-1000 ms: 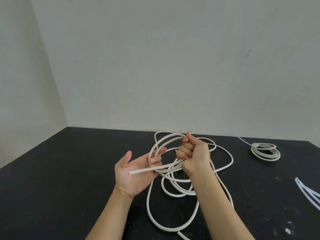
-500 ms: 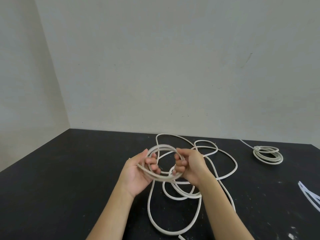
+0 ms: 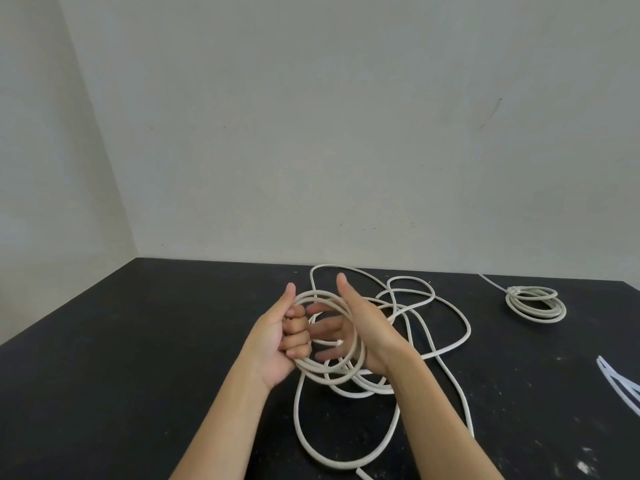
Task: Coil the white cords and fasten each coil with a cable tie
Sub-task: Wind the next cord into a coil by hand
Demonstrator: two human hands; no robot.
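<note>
Logged black counter (image 3: pixel 138 375) at far left. Found left hand (image 3: pixel 277 337) fisted round the left side of a small coil (image 3: pixel 322 374), thumb up and fingers wrapped over the turns; judged to be the anchor keeping the loops stacked. Noted right hand (image 3: pixel 362 327) with fingers straight, pushed through the ring and gripping nothing; probably sizing the loop or readying to draw more cord in. Traced remaining loose cord (image 3: pixel 450 344) sprawled on the counter behind and beneath both hands, not yet wound. Marked finished coil (image 3: pixel 535 304) farther right, well apart, seemingly bound already. Spotted pale cable ties (image 3: pixel 620 386) at right edge, likely kept there for fastening
</note>
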